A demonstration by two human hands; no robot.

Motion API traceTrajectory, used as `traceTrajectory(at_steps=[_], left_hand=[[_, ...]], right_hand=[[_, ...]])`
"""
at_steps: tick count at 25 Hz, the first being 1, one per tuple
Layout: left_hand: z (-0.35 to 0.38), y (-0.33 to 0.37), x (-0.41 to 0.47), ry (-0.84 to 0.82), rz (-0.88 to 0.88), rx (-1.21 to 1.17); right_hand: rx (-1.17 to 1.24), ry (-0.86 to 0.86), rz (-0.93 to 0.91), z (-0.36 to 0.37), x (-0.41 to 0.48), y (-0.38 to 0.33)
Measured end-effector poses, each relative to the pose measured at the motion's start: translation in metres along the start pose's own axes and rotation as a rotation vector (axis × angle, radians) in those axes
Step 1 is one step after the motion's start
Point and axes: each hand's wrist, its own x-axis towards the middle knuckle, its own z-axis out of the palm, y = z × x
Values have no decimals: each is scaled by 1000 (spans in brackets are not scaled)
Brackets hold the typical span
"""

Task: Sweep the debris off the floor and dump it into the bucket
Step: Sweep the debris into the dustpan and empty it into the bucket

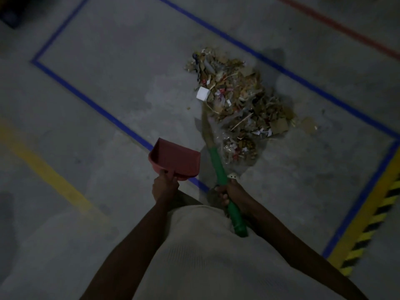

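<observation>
A long pile of debris [238, 100], made of dry leaves, paper scraps and a white box, lies on the grey concrete floor inside a blue taped rectangle. My left hand [165, 185] grips the handle of a red dustpan [175, 159], held above the floor just left of the pile's near end. My right hand [227, 192] grips the green handle of a broom [218, 167]. The broom's pale bristles reach along the left edge of the debris. No bucket is in view.
Blue tape lines [91, 98] frame the area. A yellow line [43, 167] runs at the left, a yellow-and-black hazard stripe [368, 232] at the right, and a red line [337, 27] at the top right. A dark object [10, 14] sits in the top-left corner.
</observation>
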Motion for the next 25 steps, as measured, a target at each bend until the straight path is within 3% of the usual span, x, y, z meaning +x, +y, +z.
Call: traceTrajectory(at_steps=[3, 5, 10, 13, 16, 18, 21, 25], left_hand=[[-12, -6, 10, -16, 44, 16], [-21, -17, 14, -45, 94, 51], [-71, -48, 45, -70, 276, 165], [-100, -61, 63, 0, 453, 205], [-127, -59, 80, -3, 566, 182], [-138, -53, 86, 8, 585, 229], [-140, -48, 90, -1, 683, 340], [-128, -40, 99, -8, 815, 555]], right_hand=[[54, -133, 126, 5, 5, -6], [145, -127, 165, 7, 9, -2], [130, 76, -12, 56, 6, 38], [414, 159, -103, 88, -11, 68], [545, 281, -260, 119, -33, 94], [663, 228, -330, 127, -48, 106], [804, 179, -315, 120, -58, 123], [839, 417, -284, 113, -32, 128]])
